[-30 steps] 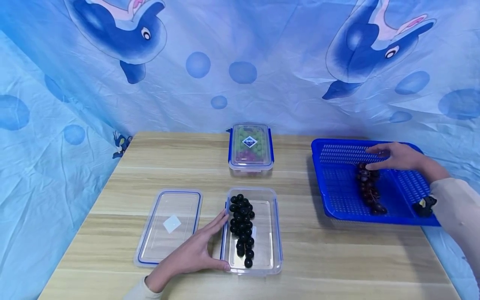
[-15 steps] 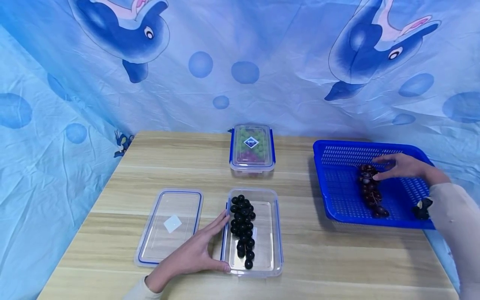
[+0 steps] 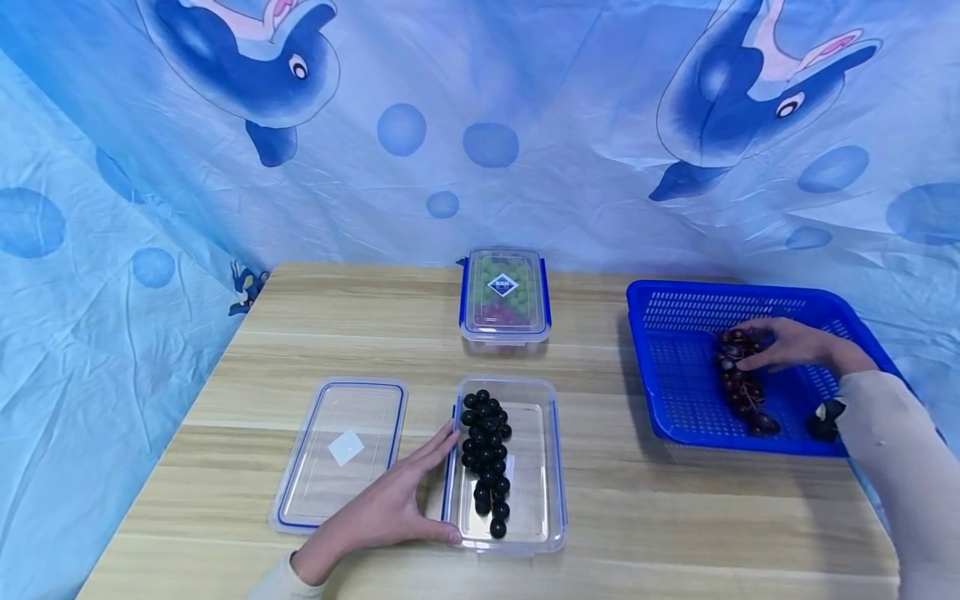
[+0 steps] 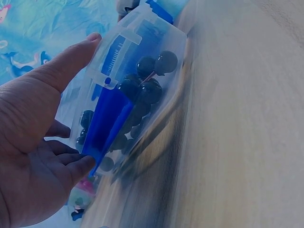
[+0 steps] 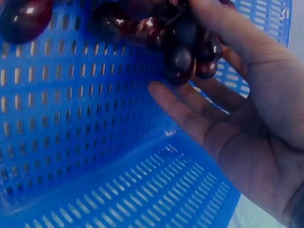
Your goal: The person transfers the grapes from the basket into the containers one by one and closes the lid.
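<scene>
My left hand point(image 3: 390, 504) rests against the left side of a clear plastic food box point(image 3: 532, 500), thumb at its near corner and fingertips along the long edge. Inside that box lies a bunch of black grapes point(image 3: 486, 462). The left wrist view shows the thumb spread from the fingers beside the box's blue clip point(image 4: 107, 118). Over in the blue basket point(image 3: 652, 400), my right hand point(image 3: 798, 343) grips the far end of a bunch of dark red grapes point(image 3: 742, 392). In the right wrist view, its thumb lies over the grapes point(image 5: 180, 57) and some fingertips are hidden behind them.
A clear lid point(image 3: 311, 479) with a white label lies left of the open box. Behind stands a closed box point(image 3: 504, 312) of green and red fruit. A small black object point(image 3: 823, 421) sits by the basket's near right corner. A blue dolphin-print cloth point(image 3: 480, 208) hangs behind the table.
My right hand has come down and nearer onto the red grapes, its fingers closing round their far end. The left hand and the box with black grapes stay put.
</scene>
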Tool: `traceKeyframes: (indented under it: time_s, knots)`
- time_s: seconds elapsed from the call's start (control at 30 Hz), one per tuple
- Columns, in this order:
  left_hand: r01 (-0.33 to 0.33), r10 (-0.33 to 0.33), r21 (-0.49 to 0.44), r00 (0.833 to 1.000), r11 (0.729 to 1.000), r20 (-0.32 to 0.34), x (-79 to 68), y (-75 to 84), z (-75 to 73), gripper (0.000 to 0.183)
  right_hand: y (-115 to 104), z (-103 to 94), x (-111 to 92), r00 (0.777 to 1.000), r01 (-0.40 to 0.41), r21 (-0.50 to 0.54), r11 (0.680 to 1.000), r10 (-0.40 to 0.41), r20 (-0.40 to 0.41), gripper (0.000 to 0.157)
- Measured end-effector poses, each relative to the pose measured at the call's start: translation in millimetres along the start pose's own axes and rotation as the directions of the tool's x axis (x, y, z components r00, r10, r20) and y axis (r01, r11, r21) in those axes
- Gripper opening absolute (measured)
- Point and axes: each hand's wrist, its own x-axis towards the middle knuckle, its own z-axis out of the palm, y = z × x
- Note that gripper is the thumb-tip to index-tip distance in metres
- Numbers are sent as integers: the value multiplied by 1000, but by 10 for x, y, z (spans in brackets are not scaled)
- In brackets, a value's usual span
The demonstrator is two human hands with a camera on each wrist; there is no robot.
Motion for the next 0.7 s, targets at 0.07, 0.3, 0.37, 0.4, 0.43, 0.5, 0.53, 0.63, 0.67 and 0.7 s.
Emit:
traceKeyframes:
  time_s: [0.07,0.3,0.37,0.4,0.43,0.5,0.53,0.63,0.67,0.7]
  knots:
    - [-2,2,0,1000,1000,-2,-4,0,-3,126,-11,8,0,1000,-2,22,1000,2,-3,81]
    - [-2,2,-7,1000,1000,3,-4,0,1,126,-7,2,-22,999,17,-17,1000,-18,-48,72]
    - [-1,2,-9,1000,1000,5,-3,0,3,126,-10,-20,-34,997,29,-26,999,-31,-70,69]
    - [-1,1,-8,1000,1000,5,-2,1,2,126,-14,-33,-42,996,39,-31,999,-41,-81,69]
    - [-2,2,-7,1000,1000,5,-2,2,1,126,-22,-46,-50,994,48,-30,998,-51,-93,68]
    - [-4,4,-2,1000,1000,3,-1,1,0,126,-50,-75,-69,991,59,-35,998,-63,-117,67]
    - [-5,5,-1,1000,1000,2,-2,1,-1,126,-66,-88,-82,989,66,-47,997,-71,-130,66]
    - [-8,8,2,1000,1000,2,-3,-1,-6,126,-124,-123,-127,980,76,-121,990,-96,-172,62]
    - [-9,9,2,1000,1000,2,-3,-1,-7,126,-145,-132,-145,976,78,-160,984,-108,-190,61]
    - [-8,8,1,1000,1000,3,-3,-1,-9,127,-169,-139,-166,970,80,-197,977,-122,-210,60]
